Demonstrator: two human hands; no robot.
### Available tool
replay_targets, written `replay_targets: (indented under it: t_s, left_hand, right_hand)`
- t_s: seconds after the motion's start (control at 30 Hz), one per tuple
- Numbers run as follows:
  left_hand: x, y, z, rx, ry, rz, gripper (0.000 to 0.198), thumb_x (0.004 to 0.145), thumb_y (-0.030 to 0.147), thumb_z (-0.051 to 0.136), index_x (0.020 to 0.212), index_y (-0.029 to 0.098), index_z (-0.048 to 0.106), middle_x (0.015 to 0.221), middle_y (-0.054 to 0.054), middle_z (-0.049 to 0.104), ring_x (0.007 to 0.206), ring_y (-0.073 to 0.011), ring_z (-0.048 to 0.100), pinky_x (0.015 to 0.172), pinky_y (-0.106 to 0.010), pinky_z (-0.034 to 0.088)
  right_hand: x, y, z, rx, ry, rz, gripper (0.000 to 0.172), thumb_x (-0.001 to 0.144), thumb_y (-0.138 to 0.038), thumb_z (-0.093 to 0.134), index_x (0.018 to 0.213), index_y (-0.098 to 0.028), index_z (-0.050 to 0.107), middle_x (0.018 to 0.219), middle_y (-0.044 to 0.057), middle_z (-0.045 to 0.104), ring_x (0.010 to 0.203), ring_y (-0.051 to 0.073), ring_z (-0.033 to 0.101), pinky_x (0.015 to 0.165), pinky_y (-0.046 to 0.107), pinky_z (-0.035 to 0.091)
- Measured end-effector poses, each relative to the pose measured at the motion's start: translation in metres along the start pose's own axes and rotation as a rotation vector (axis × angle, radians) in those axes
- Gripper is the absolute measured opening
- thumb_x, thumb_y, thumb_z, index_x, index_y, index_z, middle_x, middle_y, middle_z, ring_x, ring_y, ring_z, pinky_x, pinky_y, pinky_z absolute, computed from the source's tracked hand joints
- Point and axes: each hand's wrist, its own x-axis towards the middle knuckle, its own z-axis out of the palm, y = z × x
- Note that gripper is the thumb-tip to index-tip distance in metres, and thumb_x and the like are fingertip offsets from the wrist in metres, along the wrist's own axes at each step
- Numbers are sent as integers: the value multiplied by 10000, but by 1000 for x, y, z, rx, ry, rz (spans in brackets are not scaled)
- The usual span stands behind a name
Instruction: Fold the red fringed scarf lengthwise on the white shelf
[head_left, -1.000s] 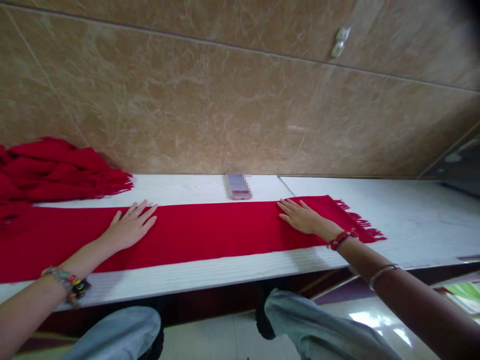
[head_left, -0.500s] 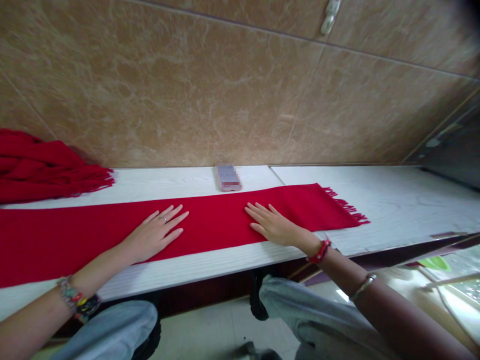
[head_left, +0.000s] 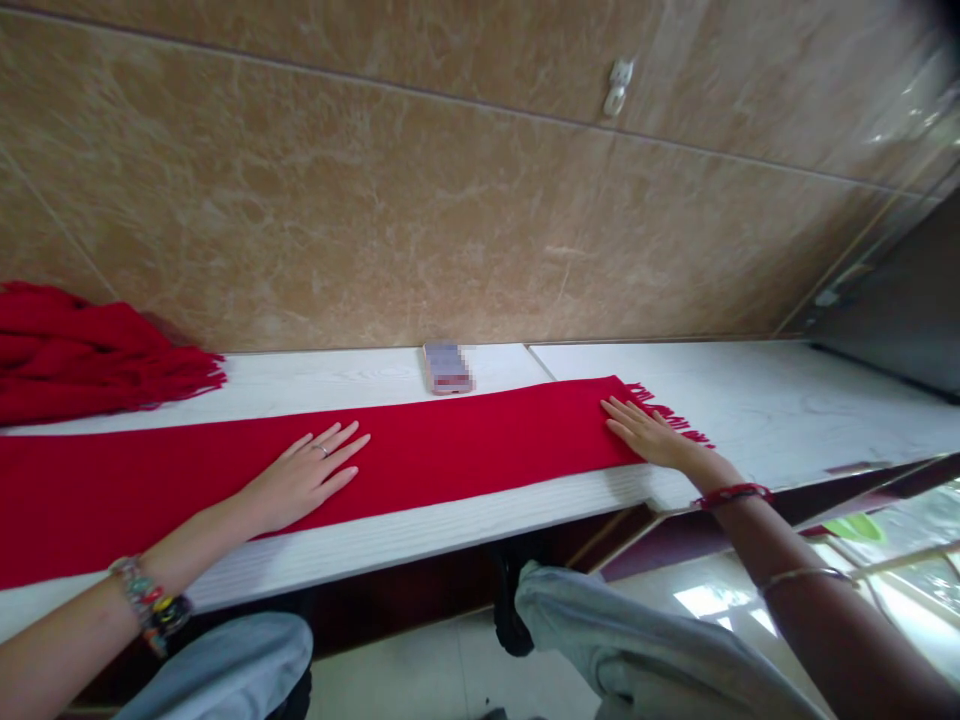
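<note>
A red scarf (head_left: 465, 440) lies flat in a long strip along the white tabletop (head_left: 750, 400), with its fringed end on the right. My left hand (head_left: 304, 480) rests open on the scarf left of the middle, fingers spread, a ring on one finger. Near the fringe, my right hand (head_left: 649, 435) lies open with its fingers on the scarf. Neither hand grips the fabric. The scarf's left end runs out of view.
A bunched red scarf (head_left: 97, 350) sits at the far left against the brown tiled wall (head_left: 375, 200). Behind the flat scarf lies a phone (head_left: 448, 369). A dark panel (head_left: 892, 300) stands at the right end of the table.
My right hand has slid right along the scarf, from near its middle to the fringed end. The left hand stays in about the same place on the scarf. The view has shifted slightly.
</note>
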Motion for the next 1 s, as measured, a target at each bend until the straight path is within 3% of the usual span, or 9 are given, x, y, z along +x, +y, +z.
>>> replay_targets:
  t_s: [0.1, 0.27, 0.37, 0.47, 0.6, 0.73, 0.83, 0.9, 1.0]
  left_hand:
    - [7, 8, -6, -9, -56, -6, 506, 878, 410, 248, 1363, 266, 245, 1442, -16, 142, 1322, -225, 108, 1030, -471, 161]
    - [51, 59, -15, -66, 28, 141, 521, 882, 487, 266, 1365, 298, 221, 1450, -41, 116, 1322, -239, 103, 1029, -470, 159]
    - [77, 89, -13, -53, 24, 242, 522, 882, 505, 271, 1357, 290, 255, 1441, -44, 168, 1317, -232, 140, 1032, -445, 165]
    - [87, 97, -6, -48, 16, 256, 505, 889, 486, 268, 1352, 285, 270, 1431, -34, 205, 1312, -221, 166, 1035, -436, 163]
    - [83, 91, -1, -65, 26, 255, 484, 900, 463, 252, 1354, 297, 258, 1437, -20, 183, 1314, -206, 161, 1043, -429, 146]
    - [80, 92, -7, -99, -33, 246, 496, 897, 467, 268, 1359, 288, 247, 1442, -18, 164, 1320, -215, 126, 1047, -438, 127]
    - [86, 86, -16, -180, -87, 275, 510, 895, 452, 296, 1365, 263, 236, 1444, -29, 166, 1318, -203, 139, 1051, -400, 152]
    - [93, 74, -22, -231, -74, 323, 495, 892, 408, 331, 1352, 231, 282, 1435, -43, 213, 1301, -176, 207, 1049, -333, 183]
    - [103, 50, -29, -234, 25, 355, 418, 871, 312, 387, 1262, 172, 433, 1369, -71, 360, 1233, -159, 342, 1028, -273, 226]
  right_hand:
    - [9, 1, -12, 9, -92, -26, 401, 882, -176, 282, 1236, -167, 470, 1382, 129, 317, 1288, 274, 218, 975, 550, 257]
    - [51, -61, -47, 139, -25, -135, 447, 920, -286, 241, 1353, -183, 283, 1412, 99, 269, 1307, 219, 169, 1024, 486, 213]
    - [71, -81, -48, 204, -78, -193, 473, 924, -349, 214, 1366, -187, 249, 1419, 94, 253, 1304, 209, 184, 1033, 467, 207]
    - [73, -62, -35, 215, -132, -164, 485, 920, -391, 184, 1372, -221, 227, 1429, 71, 231, 1305, 212, 179, 1029, 494, 189]
    - [61, -4, -21, 201, -117, 53, 449, 913, -323, 230, 1336, -205, 324, 1398, 82, 306, 1290, 206, 230, 1028, 458, 219]
    - [57, 20, -31, 195, -62, 185, 425, 897, -258, 260, 1270, -146, 430, 1308, 156, 430, 1248, 267, 318, 987, 505, 269]
    - [58, -18, -54, 235, 85, 189, 449, 910, -272, 215, 1290, -108, 389, 1312, 177, 416, 1228, 251, 353, 983, 457, 308]
    - [53, -66, -73, 364, 278, -13, 415, 895, -315, 318, 1256, -150, 438, 1235, 134, 508, 1128, 221, 472, 947, 382, 377]
    - [37, -145, -95, 413, 251, -383, 319, 855, -304, 448, 1123, -167, 552, 1088, 95, 605, 1012, 203, 543, 848, 327, 451]
